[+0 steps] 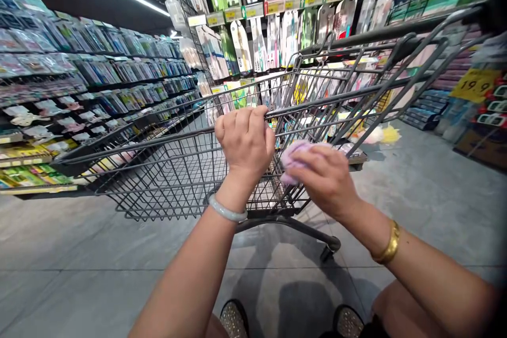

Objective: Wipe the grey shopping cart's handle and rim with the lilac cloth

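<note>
Head view: L hand (pixel 245 134), nr centre, is wrapped over the top rail (pixel 301 108) of a wire shopping cart (pixel 174 137), prob. to steady it. R hand (pixel 327 177), toward 4 o'clock, has its fingers curled round a bunched lilac cloth (pixel 293 161), prob. wadded so it stays in the grip; the cloth is just beside the cart's wires, can't tell if touching. Cart handle (pixel 376 37) is at 2 o'clock; the basket reaches out to 9, w/ its mesh floor (pixel 186 161) showing inside. At 12, shelf racks hold upright carded pkgs (pixel 240 47), prob. set face-out so labels show; more pkgd goods (pixel 134 74) at 10. At 3, a brown carton (pixel 477 145) w/ red-and-green packs (pixel 493 116) under a yellow price sign (pixel 475 84).
</note>
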Tool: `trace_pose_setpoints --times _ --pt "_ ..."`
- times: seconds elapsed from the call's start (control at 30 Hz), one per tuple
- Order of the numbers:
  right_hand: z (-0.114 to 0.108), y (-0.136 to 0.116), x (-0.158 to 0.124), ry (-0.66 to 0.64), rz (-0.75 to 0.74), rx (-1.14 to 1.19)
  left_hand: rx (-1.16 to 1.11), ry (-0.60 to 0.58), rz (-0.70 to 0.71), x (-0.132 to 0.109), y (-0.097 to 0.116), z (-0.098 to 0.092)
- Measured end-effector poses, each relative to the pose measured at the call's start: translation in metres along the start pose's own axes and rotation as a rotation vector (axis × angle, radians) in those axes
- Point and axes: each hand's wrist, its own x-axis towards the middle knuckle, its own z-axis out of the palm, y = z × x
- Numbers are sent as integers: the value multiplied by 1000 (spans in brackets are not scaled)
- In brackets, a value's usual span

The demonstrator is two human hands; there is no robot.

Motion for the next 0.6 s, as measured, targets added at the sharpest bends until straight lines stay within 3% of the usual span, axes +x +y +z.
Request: trace_pose_setpoints --times 0.1,0.17,0.23,0.33,0.43,0.6 --pt "-20 16 26 180 209 -18 -1 -14 -18 0 1 0" --pt "-20 20 30 215 288 -55 -23 -34 -29 0 1 0" --pt "-8 13 19 186 244 -101 -47 -52 -36 -1 1 -1" --pt "13 -6 -8 17 44 -105 -67 -59 -45 -1 0 0" --pt "10 -12 -11 -64 -77 1 -87 -68 -61 0 0 0" --pt "-20 9 38 200 235 -33 -64 -65 -81 0 3 1"
